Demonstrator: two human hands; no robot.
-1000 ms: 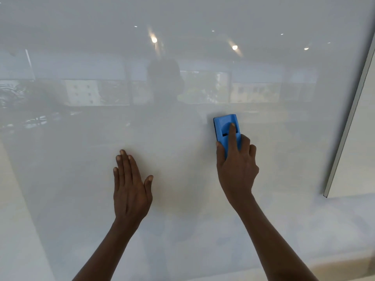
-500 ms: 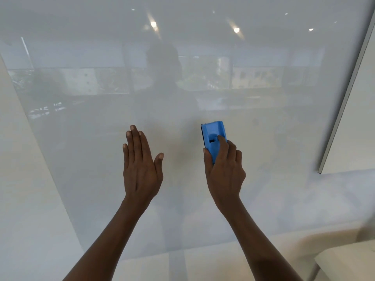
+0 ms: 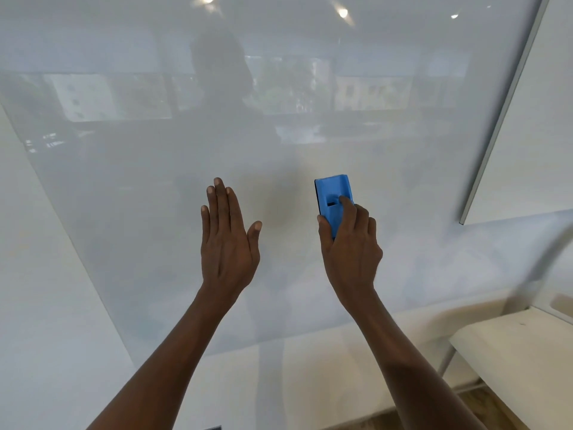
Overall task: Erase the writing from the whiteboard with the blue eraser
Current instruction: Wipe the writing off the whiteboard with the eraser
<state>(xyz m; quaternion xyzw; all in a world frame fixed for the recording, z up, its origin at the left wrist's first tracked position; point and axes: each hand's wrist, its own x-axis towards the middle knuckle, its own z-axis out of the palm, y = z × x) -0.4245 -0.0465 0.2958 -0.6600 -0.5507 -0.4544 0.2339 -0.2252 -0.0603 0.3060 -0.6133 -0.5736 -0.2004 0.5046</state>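
A large glossy whiteboard point(image 3: 124, 197) fills the wall ahead; I see no writing on it, only reflections of a room and ceiling lights. My right hand point(image 3: 350, 249) grips the blue eraser point(image 3: 333, 197) upright in front of the board's lower middle, thumb on its left side and index finger on its back. Whether the eraser touches the board I cannot tell. To the left, my left hand point(image 3: 228, 240) is held flat with straight fingers pointing up, in front of the board and holding nothing.
The board's metal right edge point(image 3: 502, 119) runs diagonally at the upper right, with plain wall beyond. A white table point(image 3: 511, 352) with thin metal legs stands at the lower right. Pale wall lies left of and below the board.
My right hand has lowered the eraser down the board. The left hand has lifted slightly, and the view has pulled back, bringing the white table into sight.
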